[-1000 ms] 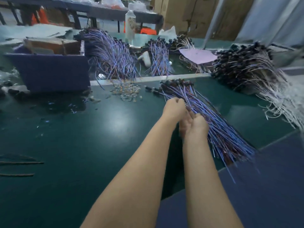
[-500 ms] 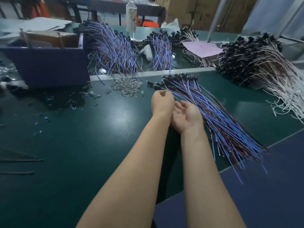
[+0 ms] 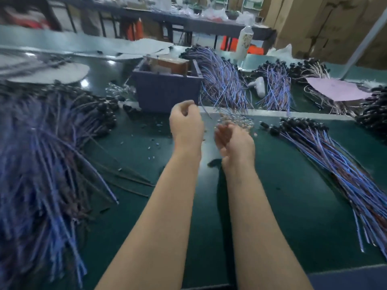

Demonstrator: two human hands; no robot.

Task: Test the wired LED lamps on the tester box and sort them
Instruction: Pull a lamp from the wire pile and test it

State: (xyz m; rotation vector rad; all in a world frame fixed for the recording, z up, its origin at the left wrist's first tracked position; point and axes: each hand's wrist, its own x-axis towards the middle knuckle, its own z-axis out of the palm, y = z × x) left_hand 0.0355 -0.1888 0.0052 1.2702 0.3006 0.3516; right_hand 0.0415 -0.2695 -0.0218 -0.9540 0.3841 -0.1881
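Observation:
My left hand (image 3: 185, 122) hovers above the green table just in front of the dark blue box (image 3: 167, 91), fingers curled into a loose fist with nothing visible in it. My right hand (image 3: 234, 141) floats beside it, palm turned left, fingers relaxed and blurred, holding nothing. A bundle of blue-wired lamps with black heads (image 3: 335, 164) lies to the right of both hands, untouched. A much larger heap of the same lamps (image 3: 41, 153) fills the left side.
More blue-wired bundles (image 3: 222, 80) (image 3: 276, 88) lie behind the box past a metal strip. A small heap of clear parts (image 3: 236, 120) sits beyond my right hand. Pink paper (image 3: 335, 88), a bottle (image 3: 246, 41) and a dark-headed lamp pile (image 3: 372, 109) are back right.
Both hands have left the right bundle and moved left and forward toward the blue box. My right hand has opened out. The view has swung left, bringing the large left heap into sight.

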